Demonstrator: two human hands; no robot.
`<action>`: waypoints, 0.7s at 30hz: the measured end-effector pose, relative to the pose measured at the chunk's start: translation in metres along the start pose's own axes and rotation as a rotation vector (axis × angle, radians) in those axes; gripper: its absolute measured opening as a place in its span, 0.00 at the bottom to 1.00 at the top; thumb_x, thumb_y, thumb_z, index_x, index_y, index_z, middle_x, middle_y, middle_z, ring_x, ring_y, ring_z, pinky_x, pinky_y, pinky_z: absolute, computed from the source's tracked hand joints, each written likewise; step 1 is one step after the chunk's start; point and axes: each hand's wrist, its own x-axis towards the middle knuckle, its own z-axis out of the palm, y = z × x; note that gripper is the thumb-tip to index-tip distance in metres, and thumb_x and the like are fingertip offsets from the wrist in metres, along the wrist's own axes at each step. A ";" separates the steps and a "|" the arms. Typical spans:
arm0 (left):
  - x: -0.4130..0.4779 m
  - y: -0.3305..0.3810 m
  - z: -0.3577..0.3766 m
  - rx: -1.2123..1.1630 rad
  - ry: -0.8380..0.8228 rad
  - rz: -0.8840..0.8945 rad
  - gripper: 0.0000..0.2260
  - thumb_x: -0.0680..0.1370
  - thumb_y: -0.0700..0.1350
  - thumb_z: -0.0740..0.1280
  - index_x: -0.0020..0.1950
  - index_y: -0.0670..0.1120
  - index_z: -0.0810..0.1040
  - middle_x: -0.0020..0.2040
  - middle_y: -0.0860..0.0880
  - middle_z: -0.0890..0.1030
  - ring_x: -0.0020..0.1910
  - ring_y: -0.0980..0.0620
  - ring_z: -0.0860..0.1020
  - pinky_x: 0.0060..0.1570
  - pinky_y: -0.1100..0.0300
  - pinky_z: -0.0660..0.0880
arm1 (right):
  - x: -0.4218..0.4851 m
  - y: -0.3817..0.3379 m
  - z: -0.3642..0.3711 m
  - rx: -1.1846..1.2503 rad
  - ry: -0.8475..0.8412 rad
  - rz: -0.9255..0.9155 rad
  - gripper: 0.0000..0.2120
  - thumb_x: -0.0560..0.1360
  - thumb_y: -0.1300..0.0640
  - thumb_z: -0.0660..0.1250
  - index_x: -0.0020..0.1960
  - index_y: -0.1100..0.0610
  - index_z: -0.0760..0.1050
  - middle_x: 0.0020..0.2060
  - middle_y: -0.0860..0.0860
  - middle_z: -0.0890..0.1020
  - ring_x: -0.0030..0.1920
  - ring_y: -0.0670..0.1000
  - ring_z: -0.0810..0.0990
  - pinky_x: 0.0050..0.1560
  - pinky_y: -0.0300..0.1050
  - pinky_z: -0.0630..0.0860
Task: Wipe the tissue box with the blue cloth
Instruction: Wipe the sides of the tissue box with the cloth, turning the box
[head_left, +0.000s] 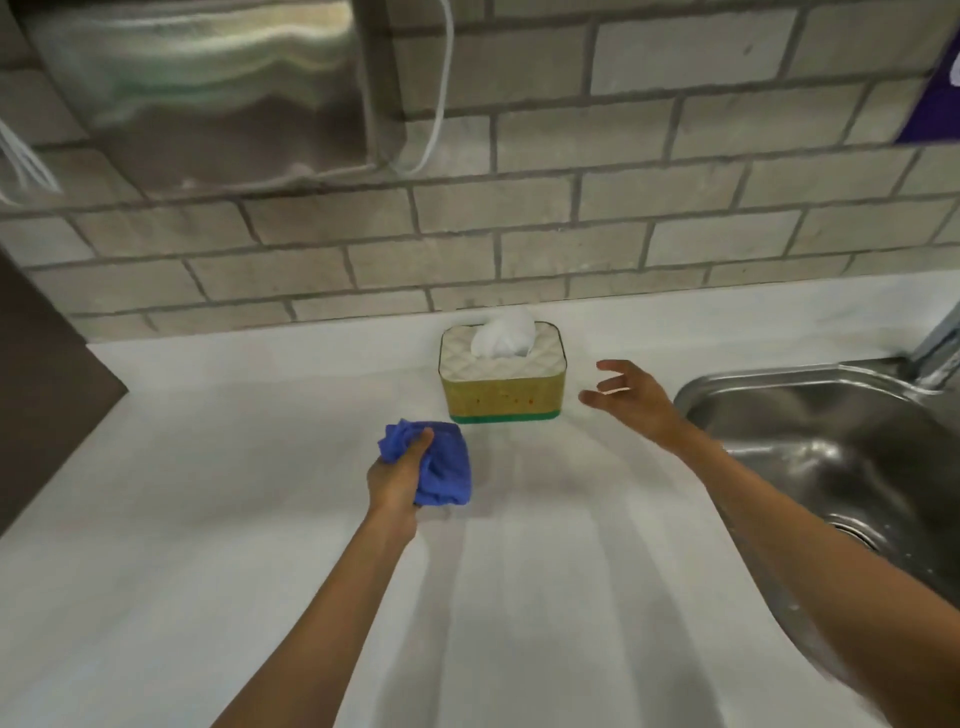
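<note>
The tissue box (501, 395) stands near the back of the white counter, against the brick wall. It has a quilted white top, yellow sides and a green base, and a white tissue sticks up from it. My left hand (396, 480) grips the bunched blue cloth (441, 467) a little in front of the box and to its left, apart from it. My right hand (631, 395) hovers just right of the box with fingers spread, holding nothing and not touching it.
A steel sink (831, 447) with a tap is set into the counter (208, 519) at the right. A brick wall (571, 208) runs behind. A shiny metal dispenser (208, 88) and a white cable hang on the wall. A dark panel stands at far left.
</note>
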 end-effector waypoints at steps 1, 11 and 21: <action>0.010 0.005 0.002 0.036 0.063 0.022 0.14 0.75 0.43 0.69 0.58 0.40 0.75 0.50 0.42 0.77 0.50 0.44 0.76 0.46 0.54 0.77 | 0.012 0.000 -0.001 -0.008 -0.028 0.013 0.32 0.66 0.51 0.75 0.66 0.53 0.68 0.58 0.57 0.77 0.52 0.52 0.76 0.53 0.43 0.73; 0.067 0.038 0.037 0.270 0.269 0.326 0.10 0.75 0.41 0.66 0.55 0.41 0.71 0.47 0.45 0.74 0.44 0.48 0.73 0.43 0.58 0.69 | 0.091 -0.015 0.017 -0.193 -0.417 0.042 0.60 0.62 0.61 0.78 0.76 0.52 0.36 0.77 0.52 0.50 0.76 0.54 0.52 0.69 0.49 0.59; 0.079 0.027 0.053 0.379 0.197 0.418 0.08 0.75 0.41 0.66 0.47 0.44 0.67 0.44 0.45 0.74 0.42 0.47 0.72 0.42 0.58 0.69 | 0.106 -0.030 0.029 -0.289 -0.506 0.026 0.61 0.62 0.62 0.78 0.75 0.53 0.34 0.75 0.52 0.57 0.73 0.55 0.59 0.68 0.46 0.63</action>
